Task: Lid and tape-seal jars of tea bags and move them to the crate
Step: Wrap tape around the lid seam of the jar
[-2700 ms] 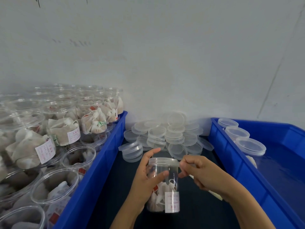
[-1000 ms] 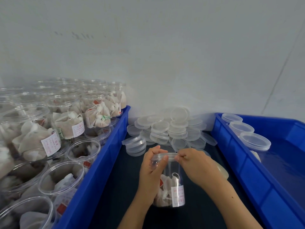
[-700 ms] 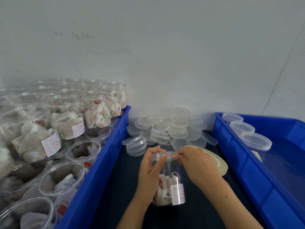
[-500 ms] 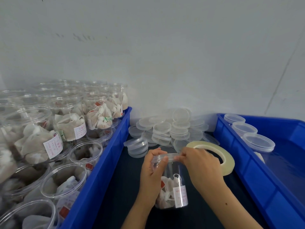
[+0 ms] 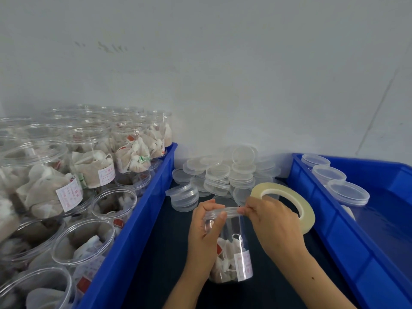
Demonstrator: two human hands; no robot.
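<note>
The left hand (image 5: pixel 206 228) is gripping the jar (image 5: pixel 229 248), standing near in the middle. The right hand (image 5: pixel 270 221) is pinching tape from the tape roll (image 5: pixel 287 204) onto the lid (image 5: pixel 220 212). Pressing it flat while turning slowly should seal best.

Two bare forearms, no sleeves; left grip (image 5: pixel 204 230) and right grip (image 5: pixel 273 221) ungloved, ringless.

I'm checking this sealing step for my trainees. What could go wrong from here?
1. The tape roll hangs from the right hand beside the pile of loose lids; a swing might scatter them.
2. The left hand alone holds the jar near its lid; pulling tape could tip it.
3. Clear tape may wrinkle or miss the seam.
</note>
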